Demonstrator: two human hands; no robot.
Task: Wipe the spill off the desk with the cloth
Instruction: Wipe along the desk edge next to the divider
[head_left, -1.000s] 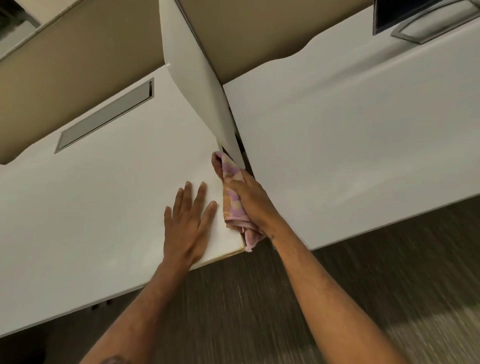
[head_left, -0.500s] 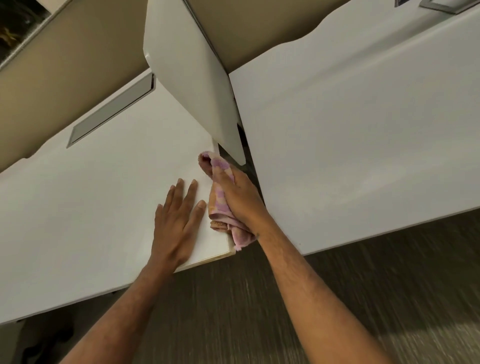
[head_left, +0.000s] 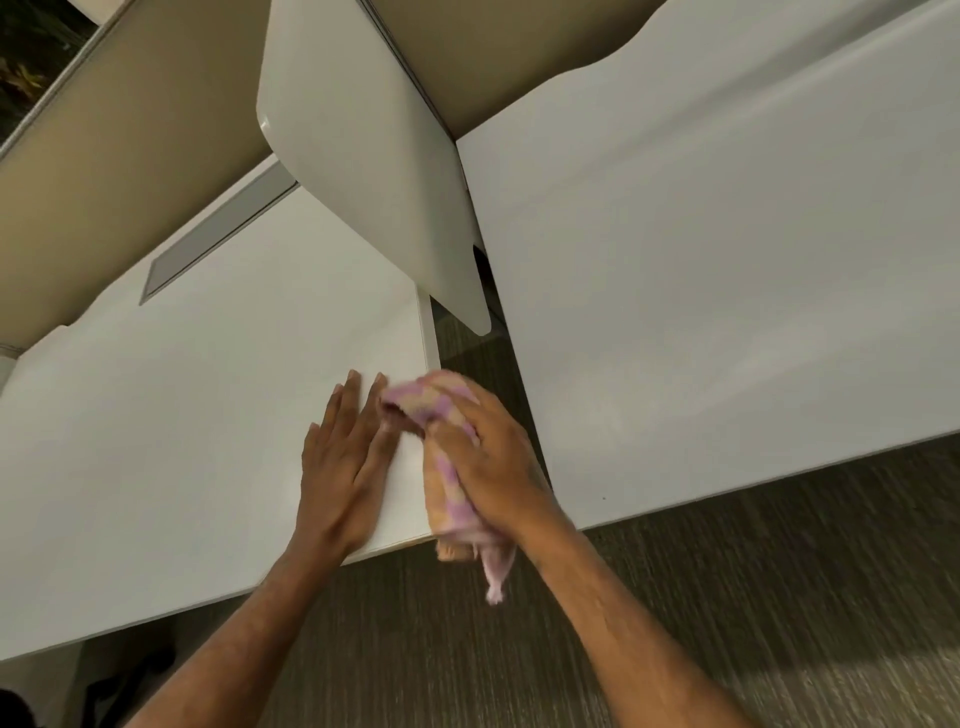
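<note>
A pink and orange checked cloth lies bunched along the right edge of the white desk, near its front right corner. My right hand presses down on the cloth and grips it; a tail of cloth hangs off the desk front. My left hand rests flat on the desk just left of the cloth, fingers spread and pointing away from me. No spill shows on the desk surface.
A white divider panel stands between this desk and a second white desk on the right, with a narrow gap between them. A grey cable slot sits at the desk's back. Beige partitions rise behind. Grey carpet lies below.
My right hand has dragged the cloth back along the desk's right edge, from the foot of the divider toward the front corner. The left hand stayed flat in place.
</note>
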